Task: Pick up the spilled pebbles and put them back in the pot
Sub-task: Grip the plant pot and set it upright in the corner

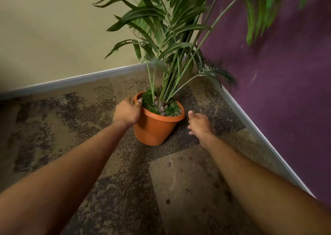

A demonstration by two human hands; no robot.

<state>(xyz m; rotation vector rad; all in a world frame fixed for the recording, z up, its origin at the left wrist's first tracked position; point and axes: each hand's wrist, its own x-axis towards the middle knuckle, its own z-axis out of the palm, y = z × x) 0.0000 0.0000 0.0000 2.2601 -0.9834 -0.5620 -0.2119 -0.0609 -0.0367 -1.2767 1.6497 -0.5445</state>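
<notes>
An orange plastic pot [154,127] stands on the carpet in the corner, leaning slightly to the right. It holds a tall green palm-like plant [166,43], green moss and several grey-pink pebbles [162,108] around the stems. My left hand [128,112] grips the pot's left rim, fingers curled over the edge. My right hand [198,123] hovers just right of the pot, fingers apart, holding nothing and a small gap away from the rim. Several small dark pebbles [168,201] lie scattered on the carpet in front of the pot.
A beige wall [53,29] meets a purple wall [277,91] right behind the pot, both with a grey skirting board. Long leaves hang over the pot and toward me at the upper right. Mottled brown carpet [53,127] spreads to the left and front.
</notes>
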